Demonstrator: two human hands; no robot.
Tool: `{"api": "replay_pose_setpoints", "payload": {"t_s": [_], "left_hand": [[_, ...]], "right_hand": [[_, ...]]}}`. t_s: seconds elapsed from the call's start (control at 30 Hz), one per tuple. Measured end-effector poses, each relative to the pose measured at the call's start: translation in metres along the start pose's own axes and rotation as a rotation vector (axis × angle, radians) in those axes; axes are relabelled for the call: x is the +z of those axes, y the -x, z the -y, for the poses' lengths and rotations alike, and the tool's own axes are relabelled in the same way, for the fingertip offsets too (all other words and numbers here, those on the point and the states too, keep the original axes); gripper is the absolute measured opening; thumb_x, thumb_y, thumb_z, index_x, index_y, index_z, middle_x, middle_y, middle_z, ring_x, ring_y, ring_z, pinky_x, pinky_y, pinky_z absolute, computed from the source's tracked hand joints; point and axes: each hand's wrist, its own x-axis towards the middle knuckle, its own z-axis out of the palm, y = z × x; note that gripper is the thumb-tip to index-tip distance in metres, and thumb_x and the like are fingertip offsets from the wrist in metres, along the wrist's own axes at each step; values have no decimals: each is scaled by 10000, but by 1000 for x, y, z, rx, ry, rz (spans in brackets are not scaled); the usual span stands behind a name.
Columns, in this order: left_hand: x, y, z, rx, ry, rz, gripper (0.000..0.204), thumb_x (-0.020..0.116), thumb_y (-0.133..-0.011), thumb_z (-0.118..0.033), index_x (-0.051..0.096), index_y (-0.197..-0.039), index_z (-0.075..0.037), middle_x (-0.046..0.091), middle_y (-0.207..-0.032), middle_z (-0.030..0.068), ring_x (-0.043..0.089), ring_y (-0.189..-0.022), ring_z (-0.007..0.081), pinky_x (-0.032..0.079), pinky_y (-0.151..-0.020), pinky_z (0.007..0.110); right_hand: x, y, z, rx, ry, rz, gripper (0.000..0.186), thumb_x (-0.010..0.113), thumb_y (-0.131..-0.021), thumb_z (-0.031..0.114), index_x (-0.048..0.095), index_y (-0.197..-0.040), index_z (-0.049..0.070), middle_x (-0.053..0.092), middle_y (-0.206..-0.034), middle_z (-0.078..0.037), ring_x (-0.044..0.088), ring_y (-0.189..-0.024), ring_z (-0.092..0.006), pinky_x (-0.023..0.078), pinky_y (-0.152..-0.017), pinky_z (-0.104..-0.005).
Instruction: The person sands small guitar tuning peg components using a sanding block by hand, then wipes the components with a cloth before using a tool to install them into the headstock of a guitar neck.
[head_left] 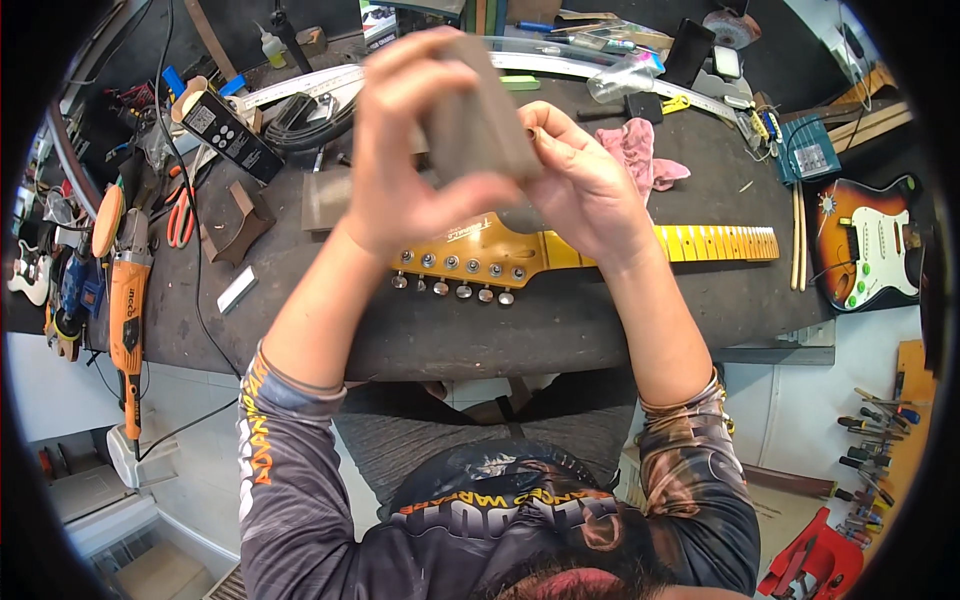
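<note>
Raised above the bench, my left hand (395, 150) grips a flat grey-brown block (485, 115), blurred by motion, that looks like a sanding block. My right hand (592, 185) is beside the block's right edge, thumb and fingertips pinched together. A small dark bit shows at those fingertips, too small to name. Beneath both hands a glossy yellow guitar neck (700, 243) lies across the bench, its headstock (480, 255) to the left with metal tuners along the near edge. My forearms hide part of the neck.
A pink cloth (632, 155) lies behind the neck. Leftward are a curved brown block (237, 222), a small white bar (237, 290), red-handled pliers (181, 218) and an orange power tool (128, 310) with a trailing cable. A sunburst guitar body (868, 240) stands at the right.
</note>
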Motion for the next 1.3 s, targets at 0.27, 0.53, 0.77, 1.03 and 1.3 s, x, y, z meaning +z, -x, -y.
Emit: {"api": "replay_pose_setpoints", "payload": {"t_s": [0.27, 0.53, 0.77, 1.03, 1.3], "left_hand": [[7, -3, -27, 17, -25, 148, 780, 998, -728, -517, 755, -1349, -111, 619, -1499, 237, 606, -1314, 413, 503, -1111, 518], [2, -6, -32, 54, -180, 202, 801, 985, -748, -542, 735, -1372, -107, 619, -1518, 275, 612, -1345, 428, 510, -1116, 531], [-20, -14, -2, -127, -328, 6, 735, 1011, -748, -445, 737, -1326, -83, 649, -1428, 194, 611, -1300, 395, 512, -1106, 495], [-3, -13, -32, 96, -231, 238, 772, 994, -759, -500, 732, -1368, -104, 589, -1534, 289, 602, -1340, 423, 514, -1109, 524], [-8, -12, -12, 52, -251, 141, 779, 963, -808, -511, 702, -1413, -95, 600, -1536, 247, 609, -1361, 407, 504, -1141, 498]], "right_hand": [[6, 7, 1, -11, 61, -28, 320, 626, -1174, 254, 627, -1427, 58, 690, -1338, -31, 671, -1250, -140, 558, -1095, -349], [10, 5, 3, -22, 224, -151, 338, 643, -1170, 235, 620, -1443, 37, 696, -1321, -31, 681, -1212, -124, 577, -1053, -319], [-3, 3, 4, -103, 322, -85, 246, 671, -1162, 252, 659, -1310, 56, 685, -1220, -28, 660, -1058, -143, 510, -1048, -340], [5, 4, 5, -38, 223, -103, 351, 638, -1183, 285, 622, -1448, 55, 706, -1335, -35, 697, -1195, -106, 597, -995, -289], [8, 6, 4, -96, 221, -70, 246, 655, -1165, 240, 650, -1329, 57, 690, -1203, -37, 683, -1091, -158, 558, -1016, -355]]}}
